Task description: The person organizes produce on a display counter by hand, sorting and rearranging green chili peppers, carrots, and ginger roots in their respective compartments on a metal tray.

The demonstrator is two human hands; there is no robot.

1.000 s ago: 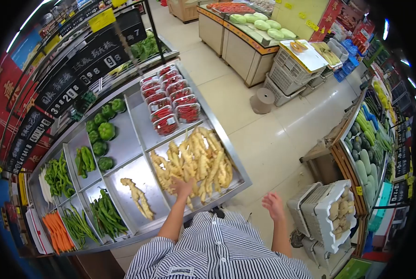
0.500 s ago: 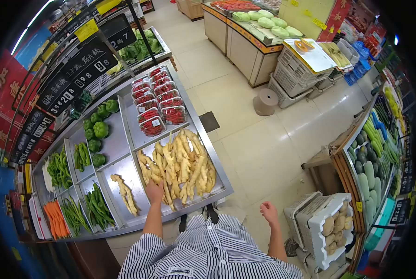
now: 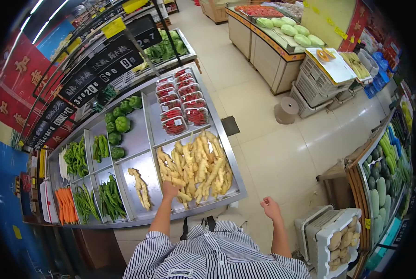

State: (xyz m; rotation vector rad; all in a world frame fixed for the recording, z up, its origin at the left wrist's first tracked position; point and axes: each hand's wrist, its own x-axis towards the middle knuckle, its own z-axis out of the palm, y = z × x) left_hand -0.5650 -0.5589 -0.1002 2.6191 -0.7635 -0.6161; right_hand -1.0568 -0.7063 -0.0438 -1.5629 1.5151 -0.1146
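Observation:
My left hand (image 3: 170,189) is at the lower left edge of a heap of ginger (image 3: 201,165) in a metal display tray. Its fingers are closed round a piece of ginger root (image 3: 174,180), partly hidden by the pile. In the compartment to the left lie a few more ginger pieces (image 3: 140,188). My right hand (image 3: 271,208) hangs in the air over the floor, right of the tray, its fingers loosely curled and apart with nothing seen in them.
Packed red chillies (image 3: 182,102), green bell peppers (image 3: 122,123), long green peppers (image 3: 110,197) and carrots (image 3: 66,205) fill neighbouring compartments. A potato crate (image 3: 326,242) stands at my right, beside a vegetable rack (image 3: 361,200). A round stool (image 3: 286,110) is on the floor ahead.
The view has swung, so the tray sits further right and slightly higher in the picture. My left hand stays at the ginger's near left edge; the right hand remains beside me.

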